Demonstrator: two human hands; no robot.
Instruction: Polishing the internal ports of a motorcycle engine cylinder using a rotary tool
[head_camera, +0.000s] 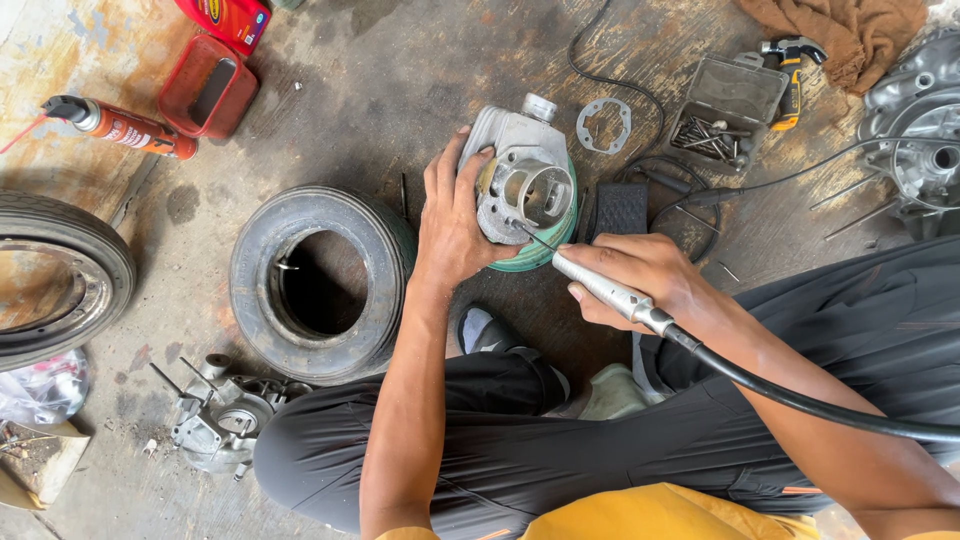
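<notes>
Grey metal cylinder (527, 178) sits on the floor (420, 80) beside a small tyre (320, 280); our left hand (455, 225) clasps it, our right hand (640, 275) holds the grinder handpiece (600, 288), bit at the bore; grinding seems unfinished

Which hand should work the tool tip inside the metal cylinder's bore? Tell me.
Right hand: it likely suits best, holding the grinding tool with its tip at the metal cylinder. Left hand steadies it.

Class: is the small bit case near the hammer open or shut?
Open: the bit case has no lid over it, and loose metal bits show inside.
</notes>
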